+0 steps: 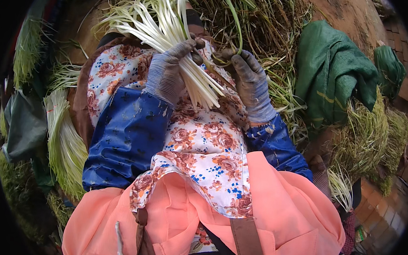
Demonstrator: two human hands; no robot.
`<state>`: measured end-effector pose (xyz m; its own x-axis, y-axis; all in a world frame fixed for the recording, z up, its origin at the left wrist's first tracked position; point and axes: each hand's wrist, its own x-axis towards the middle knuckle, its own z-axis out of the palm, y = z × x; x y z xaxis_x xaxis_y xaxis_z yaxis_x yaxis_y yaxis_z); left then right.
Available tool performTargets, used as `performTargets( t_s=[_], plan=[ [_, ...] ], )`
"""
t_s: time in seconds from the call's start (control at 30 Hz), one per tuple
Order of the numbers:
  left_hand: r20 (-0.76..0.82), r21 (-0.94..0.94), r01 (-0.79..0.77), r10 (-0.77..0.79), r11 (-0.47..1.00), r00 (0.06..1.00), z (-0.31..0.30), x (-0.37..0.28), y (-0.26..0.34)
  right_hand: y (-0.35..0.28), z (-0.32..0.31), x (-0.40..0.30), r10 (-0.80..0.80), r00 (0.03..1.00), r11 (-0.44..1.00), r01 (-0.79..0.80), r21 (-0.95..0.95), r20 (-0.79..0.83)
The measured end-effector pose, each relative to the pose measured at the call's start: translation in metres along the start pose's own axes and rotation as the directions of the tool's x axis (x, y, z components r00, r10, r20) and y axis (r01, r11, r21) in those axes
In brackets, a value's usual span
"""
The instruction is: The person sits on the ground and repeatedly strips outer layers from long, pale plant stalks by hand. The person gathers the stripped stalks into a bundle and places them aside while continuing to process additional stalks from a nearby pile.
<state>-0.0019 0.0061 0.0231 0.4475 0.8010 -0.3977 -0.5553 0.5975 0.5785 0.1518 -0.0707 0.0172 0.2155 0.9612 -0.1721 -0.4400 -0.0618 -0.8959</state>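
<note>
My left hand, in a dirt-stained knitted glove, is closed around a bunch of pale, long-stemmed vegetables. The white ends point down over my floral apron, and the yellow-green tops fan out beyond the hand. To the right, my gloved right hand pinches a single green stalk between thumb and fingers. The stalk curves upward from the fingertips. A little space separates the two hands, above my lap.
A tied bundle of the same stems lies at left beside a grey-green cloth. Loose greens and dry stalks are heaped ahead. Green sacking stands at right, near more heaped greens. At lower right, a co-worker's patterned sleeve partly shows by white stems.
</note>
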Motion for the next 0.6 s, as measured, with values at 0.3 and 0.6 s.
performTargets(
  t_s=[0.3,0.6],
  plan=[
    [-0.011,-0.118,-0.172,0.172,0.978,0.985,-0.006,0.018,0.037,-0.052,-0.138,-0.056,0.552,0.655,-0.480,-0.257,-0.839,-0.516],
    [0.090,-0.020,0.022,-0.020,1.000,0.996,0.001,0.015,0.002,-0.010,-0.009,0.003,0.000,0.975,0.454,0.197,-0.869,0.221]
  ],
)
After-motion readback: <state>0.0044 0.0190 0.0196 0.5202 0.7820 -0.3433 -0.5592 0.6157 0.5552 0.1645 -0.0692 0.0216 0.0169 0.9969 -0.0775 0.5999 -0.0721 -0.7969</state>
